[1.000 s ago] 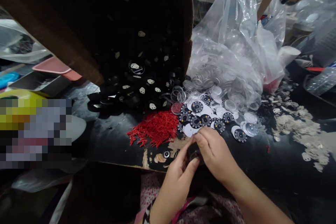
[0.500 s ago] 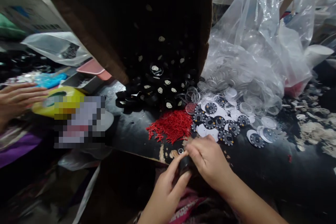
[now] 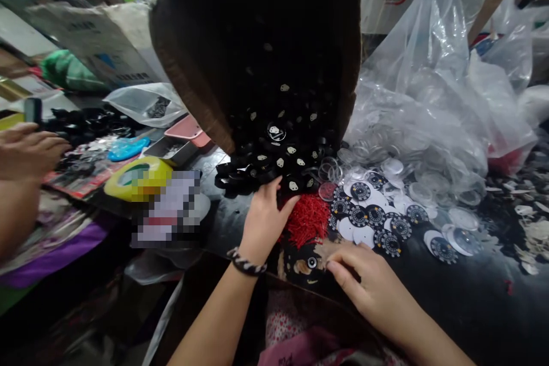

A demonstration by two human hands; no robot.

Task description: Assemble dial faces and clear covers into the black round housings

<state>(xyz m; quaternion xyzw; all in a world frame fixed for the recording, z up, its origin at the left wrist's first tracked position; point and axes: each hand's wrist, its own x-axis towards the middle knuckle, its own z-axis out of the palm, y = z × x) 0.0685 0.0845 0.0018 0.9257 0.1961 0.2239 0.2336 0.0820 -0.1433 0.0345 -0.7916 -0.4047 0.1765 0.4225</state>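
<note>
My left hand (image 3: pixel 263 220) reaches to the front of a pile of black round casings (image 3: pixel 257 168), some with small cream plates on them. Its thumb stands apart from the fingers, and nothing shows in its grasp. To its right lies a heap of thin red pieces (image 3: pixel 307 220), like tiny watch hands. My right hand (image 3: pixel 364 277) is low over the worn table edge, thumb and forefinger together; whatever they pinch is too small to make out. Close to those fingertips is a small metal-ringed round piece (image 3: pixel 311 263). Black printed dials (image 3: pixel 359 215) lie beyond the right hand.
A tipped cardboard box (image 3: pixel 358 51) stands behind the casings. Clear plastic rings (image 3: pixel 422 191) spill from a plastic bag (image 3: pixel 412 86). On the left are a yellow tape roll (image 3: pixel 114 186), a pink tray (image 3: pixel 193 128) and another person's hand (image 3: pixel 34 151). Cream scraps lie far right.
My hands have parted from the black casing they were working on together. The left moved up to the casing pile; the right stayed near the edge. The other person's hand left the tape roll. The view shifted.
</note>
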